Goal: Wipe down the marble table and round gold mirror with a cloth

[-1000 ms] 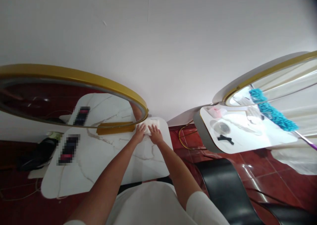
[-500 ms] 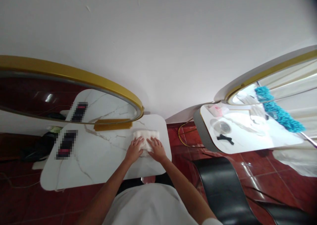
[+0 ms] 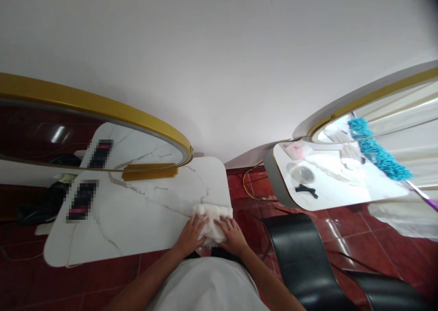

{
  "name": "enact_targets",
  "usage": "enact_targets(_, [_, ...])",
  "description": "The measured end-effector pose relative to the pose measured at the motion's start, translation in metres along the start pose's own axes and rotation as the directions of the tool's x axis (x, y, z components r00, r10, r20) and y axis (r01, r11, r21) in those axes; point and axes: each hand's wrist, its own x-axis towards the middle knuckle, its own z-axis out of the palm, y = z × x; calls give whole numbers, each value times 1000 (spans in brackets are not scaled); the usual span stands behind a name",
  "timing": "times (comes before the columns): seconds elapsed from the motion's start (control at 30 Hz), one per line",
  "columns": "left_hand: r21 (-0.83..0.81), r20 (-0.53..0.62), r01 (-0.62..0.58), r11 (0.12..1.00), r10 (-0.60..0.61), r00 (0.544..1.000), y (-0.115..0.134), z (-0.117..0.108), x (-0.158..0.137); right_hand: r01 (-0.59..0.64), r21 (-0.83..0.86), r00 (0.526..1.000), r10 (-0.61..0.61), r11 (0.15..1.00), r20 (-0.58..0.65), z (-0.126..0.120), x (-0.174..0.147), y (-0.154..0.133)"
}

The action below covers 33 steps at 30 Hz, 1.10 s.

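Note:
A folded cream-white towel [image 3: 212, 229] lies at the near right corner of the white marble-patterned table [image 3: 143, 224], reaching its front edge. My left hand [image 3: 194, 231] presses on the towel's left side, fingers spread over the top and the thumb along the near side. On the right side of the towel, my right hand [image 3: 232, 233] rests in the same way, with fingers apart. Both palms face down. The towel's underside is hidden.
A gold-framed mirror [image 3: 137, 117] and a tan strip [image 3: 149, 172] stand behind the table. A pixelated dark item [image 3: 82, 199] lies left. Right are a black chair [image 3: 303, 251], a second table [image 3: 328, 199] with a black bow-shaped item [image 3: 306, 191], and a blue fluffy duster [image 3: 383, 153].
Both hands have drawn the towel from the middle of the table's right end toward my body, to the front edge. The camera view has shifted slightly.

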Motion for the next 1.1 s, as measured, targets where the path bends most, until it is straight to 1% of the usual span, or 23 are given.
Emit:
enact_targets(0.13, [-15, -2, -24, 1000, 24, 1000, 11, 1, 28, -24, -8, 998, 24, 1000, -66, -10, -1, 17])
enact_targets(0.23, [-10, -35, -9, 1000, 9, 999, 9, -3, 46, -46, -24, 993, 43, 999, -113, -21, 15, 24])
enact_targets(0.37, [13, -121, 28, 1000, -26, 992, -6, -19, 78, -42, -72, 986, 29, 997, -165, -46, 55, 25])
enact_targets(0.5, [42, -205, 48, 998, -38, 978, -30, -43, 120, -56, -130, 974, 25, 990, -224, -77, 106, 24])
enact_targets(0.6, [58, -234, 65, 996, -50, 971, -48, -61, 152, -61, -141, 968, 24, 988, -248, -97, 141, 26])
enact_targets(0.7, [50, -248, 85, 995, -70, 966, -61, -74, 179, -62, -142, 964, 22, 988, -266, -110, 167, 30])
enact_targets(0.77, [34, -265, 101, 994, -88, 960, -66, -79, 192, -63, -142, 961, 22, 988, -275, -116, 175, 31])
enact_targets(0.87, [19, -284, 122, 992, -111, 952, -65, -81, 197, -62, -141, 959, 19, 988, -284, -117, 177, 31])
enact_targets(0.93, [15, -291, 137, 990, -127, 948, -60, -79, 192, -60, -141, 958, 17, 988, -287, -115, 171, 27])
enact_targets(1.0, [4, -295, 156, 988, -148, 944, -52, -74, 179, -57, -140, 957, 14, 989, -290, -109, 160, 22])
enact_targets(1.1, [-19, -289, 175, 984, -173, 941, -34, -59, 146, -52, -140, 956, 8, 989, -294, -92, 135, 13])
